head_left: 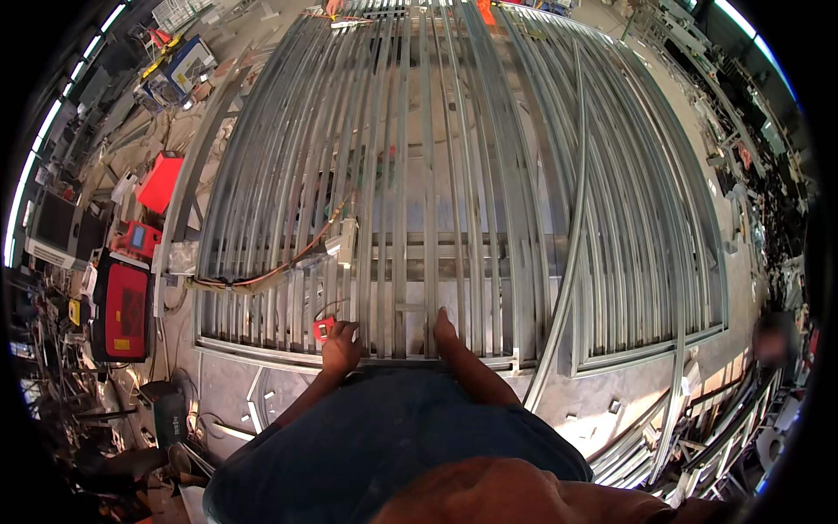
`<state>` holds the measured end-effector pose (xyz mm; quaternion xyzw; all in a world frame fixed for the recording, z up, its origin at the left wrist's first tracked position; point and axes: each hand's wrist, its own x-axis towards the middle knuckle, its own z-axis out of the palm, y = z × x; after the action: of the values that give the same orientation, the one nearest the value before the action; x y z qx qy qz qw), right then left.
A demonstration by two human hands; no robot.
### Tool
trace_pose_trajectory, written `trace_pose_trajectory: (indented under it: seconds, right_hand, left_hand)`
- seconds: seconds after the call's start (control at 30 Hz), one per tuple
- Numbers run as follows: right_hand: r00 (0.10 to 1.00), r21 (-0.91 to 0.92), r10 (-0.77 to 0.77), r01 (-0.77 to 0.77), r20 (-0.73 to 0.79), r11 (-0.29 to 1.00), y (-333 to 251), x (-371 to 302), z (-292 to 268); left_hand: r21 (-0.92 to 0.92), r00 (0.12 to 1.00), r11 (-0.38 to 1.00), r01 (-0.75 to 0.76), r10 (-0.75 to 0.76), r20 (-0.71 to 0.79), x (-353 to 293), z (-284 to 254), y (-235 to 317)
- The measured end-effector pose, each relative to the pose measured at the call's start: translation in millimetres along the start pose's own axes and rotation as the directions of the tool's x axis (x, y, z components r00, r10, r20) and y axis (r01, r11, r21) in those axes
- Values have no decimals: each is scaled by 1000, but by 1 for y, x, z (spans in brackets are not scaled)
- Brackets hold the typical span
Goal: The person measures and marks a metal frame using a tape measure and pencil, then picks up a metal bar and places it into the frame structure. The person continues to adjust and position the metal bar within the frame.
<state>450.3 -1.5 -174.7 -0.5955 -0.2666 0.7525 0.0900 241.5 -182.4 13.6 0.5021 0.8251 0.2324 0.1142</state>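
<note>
Workshop floor on the left side is crowded: a red-and-black machine [126, 307] stands there, and farther up a red box [161, 182]. Wide metal frame [262, 351] with many parallel bars spreads in front of the person. On its left part, an orange cable [301, 257] lies across the bars, near a pale block-like piece [347, 243]; on the right, one long loose bar [581, 148] crosses over the frame. Another person's hand [334, 8] shows at the far edge. Both forearms reach forward from the body to the near edge. The left hand [342, 348] is bent just beside a red tape measure [323, 329], which is on the bars; I cannot tell whether the fingers grip it. The right hand [448, 336] points forward beside a bar, straightened, not closed around anything.
</note>
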Motion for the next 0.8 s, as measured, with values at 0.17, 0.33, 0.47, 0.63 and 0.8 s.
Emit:
trace_pose_trajectory:
  seconds: [0.17,0.33,0.47,0.63,0.8]
  right_hand:
    - [990,75,-23,13,137,997,-6,-8,-1]
    - [820,-65,-434,490,373,869,-14,-30,-11]
    - [917,30,-281,285,282,958,8,7,-16]
    - [920,-52,-194,225,340,973,1,9,-24]
    - [978,50,-95,87,183,995,-32,-70,7]
  left_hand:
    - [-131,853,988,-79,135,503,55,-33,88]
    - [-320,835,852,-414,495,239,85,-46,138]
    - [-277,975,937,-214,186,-125,89,-21,127]
    - [-495,600,849,-184,496,627,73,-30,149]
    - [-182,924,947,-265,303,233,45,3,112]
